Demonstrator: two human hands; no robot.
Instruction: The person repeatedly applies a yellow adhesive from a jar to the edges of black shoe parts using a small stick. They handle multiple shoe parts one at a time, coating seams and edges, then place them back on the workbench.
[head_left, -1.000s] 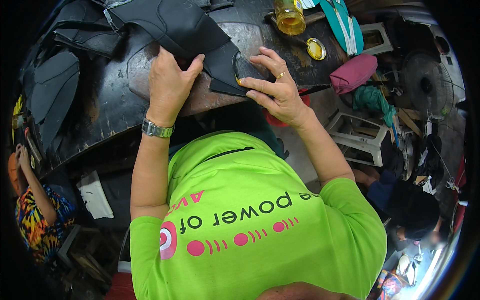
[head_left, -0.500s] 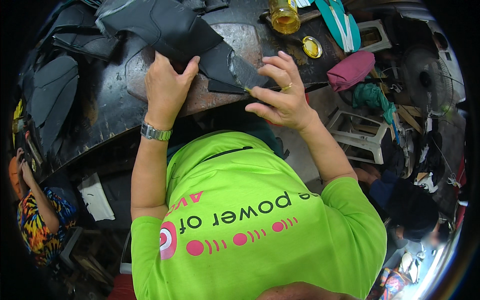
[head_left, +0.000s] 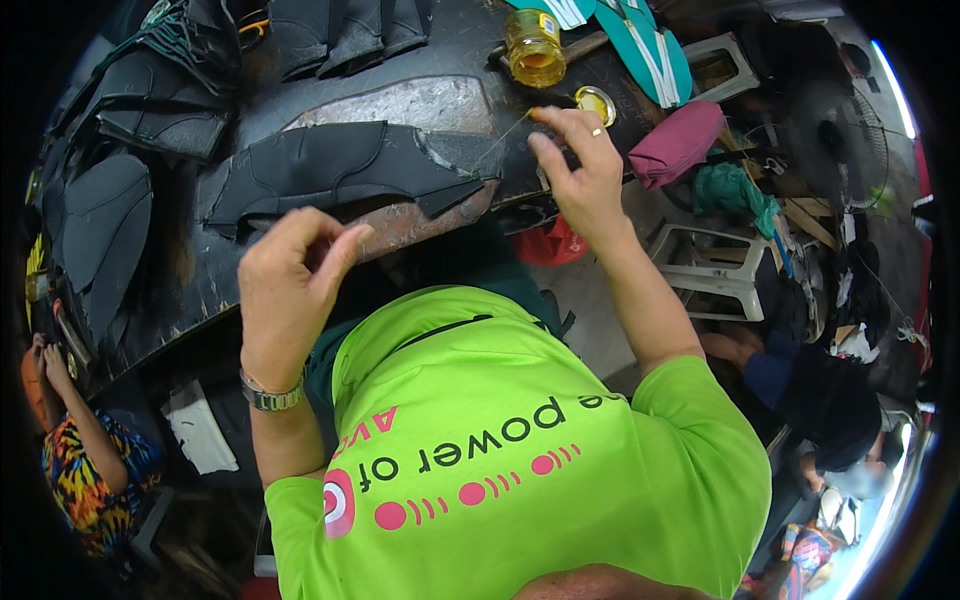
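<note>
A black stitched shoe upper (head_left: 310,165) lies stretched out on a worn slab (head_left: 400,100) on the dark table. My left hand (head_left: 295,275) hovers at its near left edge, fingers curled and thumb apart, holding nothing. To the right of the upper my right hand (head_left: 585,175) is raised, open, thumb and forefinger apart. Yellow-brown glue coats its fingertip, and a thin glue strand (head_left: 505,142) runs from there to the upper's greyish right end. Beyond that hand stand an open glass jar of yellow glue (head_left: 535,55) and its glue-smeared lid (head_left: 596,103).
More black uppers (head_left: 165,105) and pieces (head_left: 105,215) lie at the left and back of the table. Teal sole shapes (head_left: 645,50) sit at the far right, near a maroon pouch (head_left: 678,145). White stools (head_left: 710,265) and a fan (head_left: 840,145) stand right. Other people sit at both sides.
My left hand has let go of the upper and drawn back left and nearer me. The upper now lies flat. My right hand has risen away from its end, drawing a glue strand.
</note>
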